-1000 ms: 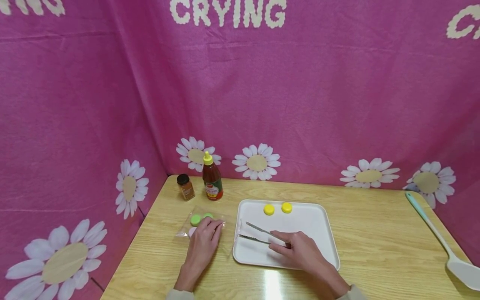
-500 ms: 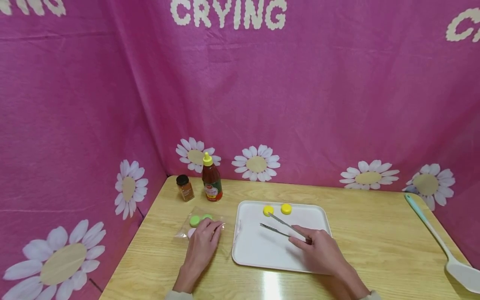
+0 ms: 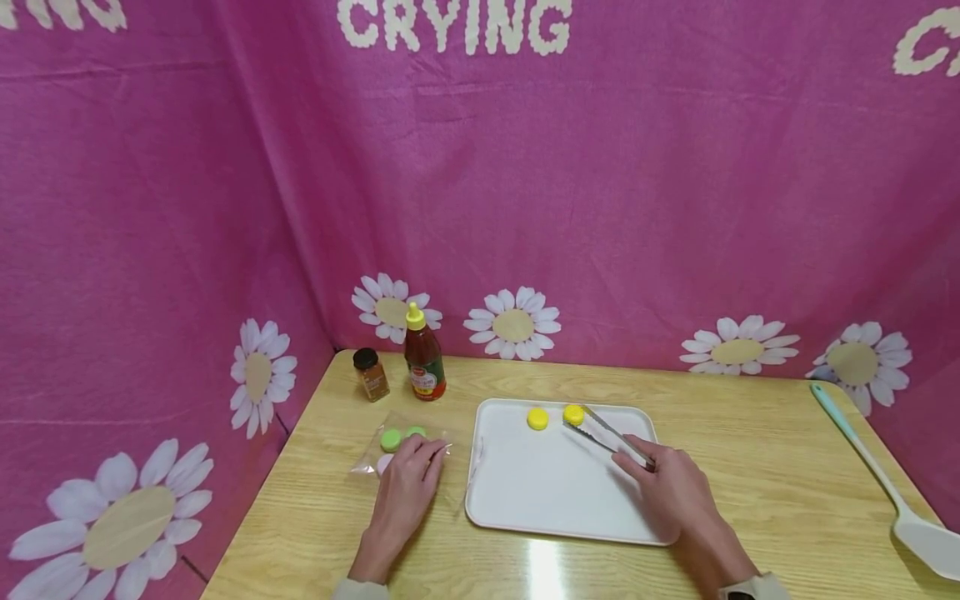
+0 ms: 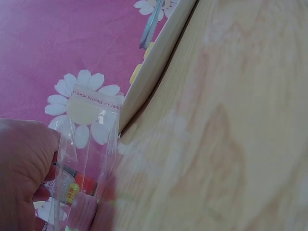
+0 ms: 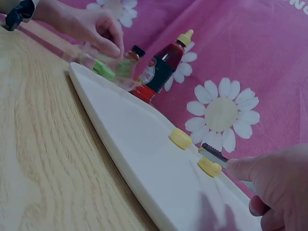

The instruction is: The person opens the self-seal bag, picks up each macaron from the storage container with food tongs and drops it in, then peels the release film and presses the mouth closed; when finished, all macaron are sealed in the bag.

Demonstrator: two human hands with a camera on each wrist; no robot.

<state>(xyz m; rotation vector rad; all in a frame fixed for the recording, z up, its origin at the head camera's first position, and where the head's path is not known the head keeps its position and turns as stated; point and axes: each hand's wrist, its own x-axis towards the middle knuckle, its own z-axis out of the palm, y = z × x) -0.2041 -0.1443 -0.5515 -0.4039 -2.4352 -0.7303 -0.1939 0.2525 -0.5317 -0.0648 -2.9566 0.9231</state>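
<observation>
My right hand (image 3: 678, 492) grips metal tongs (image 3: 617, 432) with serrated tips, held over the right side of a white tray (image 3: 540, 500). The tongs' spread tips straddle the right yellow macaron (image 3: 573, 414) near the tray's back rim. A second yellow macaron (image 3: 537, 418) lies just left of it. Beside the tray, my left hand (image 3: 405, 492) pinches the edge of a clear plastic bag (image 4: 108, 130). Inside the bag are green macarons (image 3: 391, 440) and a pink macaron (image 4: 83, 211), partly covered by the hand in the head view.
A red sauce bottle (image 3: 424, 367) with a yellow cap and a spice jar (image 3: 372, 379) with a black lid stand at the back left. A long-handled turner (image 3: 862, 454) lies along the table's right edge. Pink cloth (image 3: 600, 208) hangs behind the table.
The tongs in my right hand have swung right and away from me, from the tray's left side to the right yellow macaron. My left hand stays at the bag.
</observation>
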